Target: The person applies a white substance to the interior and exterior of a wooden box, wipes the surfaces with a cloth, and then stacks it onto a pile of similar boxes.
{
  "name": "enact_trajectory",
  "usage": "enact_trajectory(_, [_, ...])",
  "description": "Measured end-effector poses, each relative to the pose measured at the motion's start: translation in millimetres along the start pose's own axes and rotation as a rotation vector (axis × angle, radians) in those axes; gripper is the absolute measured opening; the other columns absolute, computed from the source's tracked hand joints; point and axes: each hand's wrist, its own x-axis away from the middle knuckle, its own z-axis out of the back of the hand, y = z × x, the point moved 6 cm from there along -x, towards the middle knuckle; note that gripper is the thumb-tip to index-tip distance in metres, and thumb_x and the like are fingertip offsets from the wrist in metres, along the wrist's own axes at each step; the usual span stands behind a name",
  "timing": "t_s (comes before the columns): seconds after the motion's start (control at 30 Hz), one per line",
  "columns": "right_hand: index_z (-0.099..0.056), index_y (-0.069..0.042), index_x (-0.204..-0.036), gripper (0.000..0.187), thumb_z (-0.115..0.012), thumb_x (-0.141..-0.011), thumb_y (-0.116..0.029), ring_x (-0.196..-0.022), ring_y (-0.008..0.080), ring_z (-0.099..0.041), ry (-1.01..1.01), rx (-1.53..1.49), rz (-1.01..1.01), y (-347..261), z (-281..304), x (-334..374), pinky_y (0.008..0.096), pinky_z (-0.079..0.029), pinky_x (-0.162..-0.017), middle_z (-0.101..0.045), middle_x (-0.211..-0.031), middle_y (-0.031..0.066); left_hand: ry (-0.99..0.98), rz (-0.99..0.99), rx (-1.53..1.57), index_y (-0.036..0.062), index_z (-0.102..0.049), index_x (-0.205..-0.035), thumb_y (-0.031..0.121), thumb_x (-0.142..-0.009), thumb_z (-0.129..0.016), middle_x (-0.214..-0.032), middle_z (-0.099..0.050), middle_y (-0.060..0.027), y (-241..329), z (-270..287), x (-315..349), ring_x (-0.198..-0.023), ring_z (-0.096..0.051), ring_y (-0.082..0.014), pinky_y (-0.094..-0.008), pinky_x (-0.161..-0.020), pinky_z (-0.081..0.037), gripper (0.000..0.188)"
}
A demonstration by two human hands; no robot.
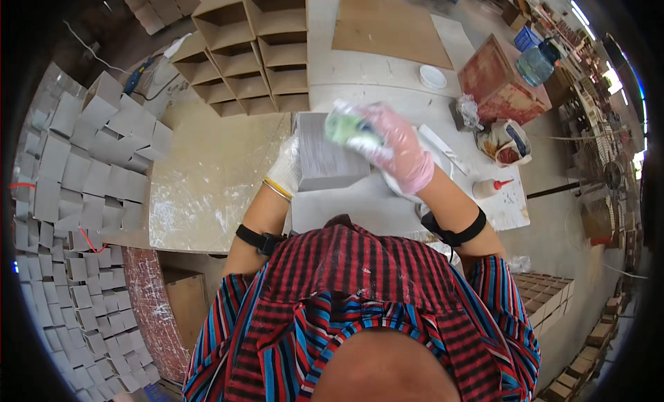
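A grey box (332, 150) with a streaked surface sits on the white worktable in front of me. My left hand (285, 167), in a white knitted glove, grips the box's left side; its fingertips are partly hidden there. Above the box's right part is my right hand (402, 150), in a pink glove with white smears. It is closed around a green sponge (344, 127) coated in white and blurred by motion. Whether the sponge touches the box, I cannot tell. Beneath my right wrist, a white round thing is mostly covered.
A cardboard compartment rack (266, 61) stands behind the box. To the right are a glue bottle (485, 188) with a red tip, a white flat tool (443, 150), a white lid (433, 76) and a red crate (499, 80). Grey boxes (83, 177) are stacked at the left.
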Motion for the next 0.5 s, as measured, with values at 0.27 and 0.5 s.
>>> enact_trajectory(0.27, [-0.051,-0.014,-0.135,0.051,-0.066,-0.087,-0.026,-0.092,0.0306,-0.063,-0.084,0.138,0.124,8.9,-20.6,-9.4,0.0409,-0.051,-0.079,-0.064,-0.102,0.0107,-0.106,0.055,0.001,0.0033,-0.06,-0.117,0.028,-0.098,-0.047,-0.105,-0.067,-0.0119,-7.5,-14.7,8.7,-0.093,-0.066,-0.0255,-0.0383,-0.081,-0.056,0.033])
enact_trajectory(0.5, [-0.056,-0.012,-0.128,0.048,-0.07,-0.084,-0.023,-0.088,0.0285,-0.063,0.147,0.214,-0.161,56.2,12.3,-17.6,0.0399,-0.051,-0.077,-0.063,-0.098,0.0113,-0.069,0.014,0.015,0.0029,-0.06,-0.116,0.028,-0.098,-0.048,-0.105,-0.067,-0.0103,-15.7,-9.4,20.5,-0.091,-0.066,-0.0227,-0.035,-0.078,-0.056,0.033])
